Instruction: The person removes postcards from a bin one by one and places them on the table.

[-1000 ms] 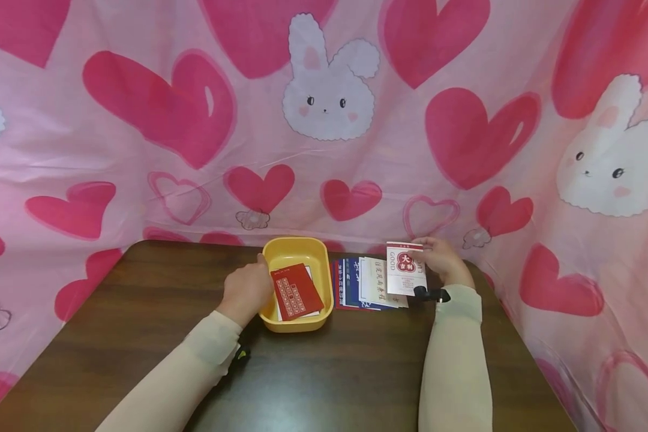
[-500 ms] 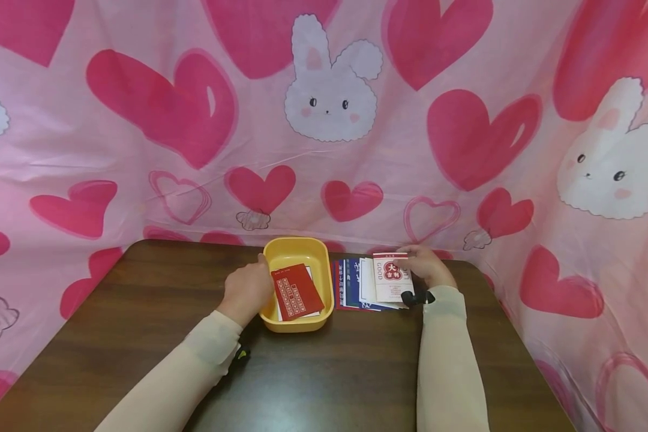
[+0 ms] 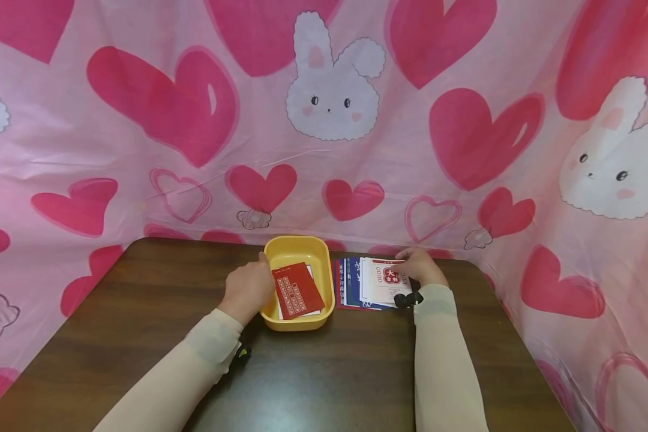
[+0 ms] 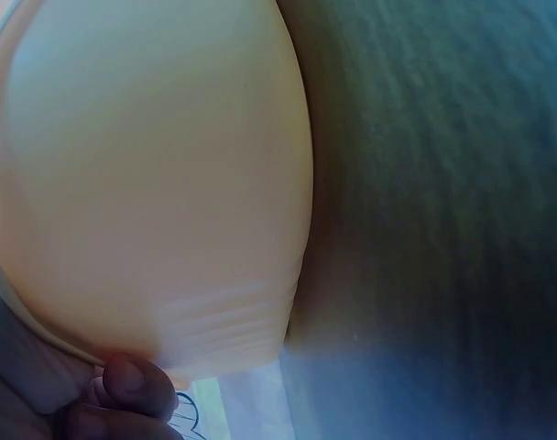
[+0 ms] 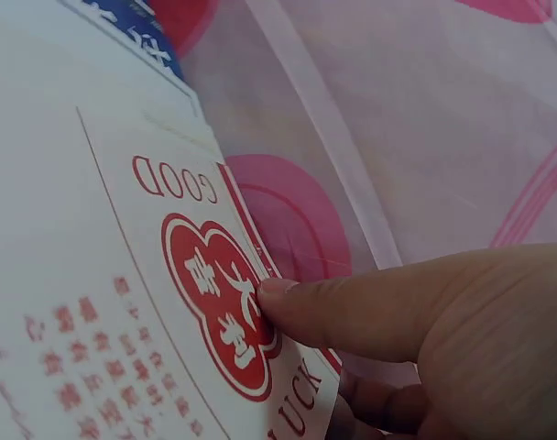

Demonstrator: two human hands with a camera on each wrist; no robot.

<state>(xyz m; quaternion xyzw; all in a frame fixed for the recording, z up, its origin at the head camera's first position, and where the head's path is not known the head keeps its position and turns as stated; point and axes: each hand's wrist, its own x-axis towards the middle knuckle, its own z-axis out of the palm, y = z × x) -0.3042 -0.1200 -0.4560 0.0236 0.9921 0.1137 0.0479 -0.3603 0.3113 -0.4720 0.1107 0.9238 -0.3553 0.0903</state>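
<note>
In the head view my left hand [image 3: 246, 290] grips the left rim of a yellow plastic basin [image 3: 305, 247]. The left wrist view shows the basin's outer wall [image 4: 159, 183], with curled fingers [image 4: 136, 387] at its edge. Inside the basin lies a red card [image 3: 298, 291] with pale printed characters, over a white one. My right hand [image 3: 422, 268] pinches a white card [image 5: 123, 238] with red lettering and a red emblem by its far right corner, thumb on its face. That card lies over the right end of an overlapping row of cards, among them a blue card [image 3: 352, 282].
The basin and the cards are near the back edge of a dark wooden table [image 3: 324, 378]. Right behind it hangs a pink cloth [image 3: 205, 144] with hearts and rabbits, which also closes off both sides. The row of cards begins close to the basin's right side.
My right hand has brought the white card with red print leftward and down onto the row's right end, covering most of a white card there. The left hand and basin stay in place.
</note>
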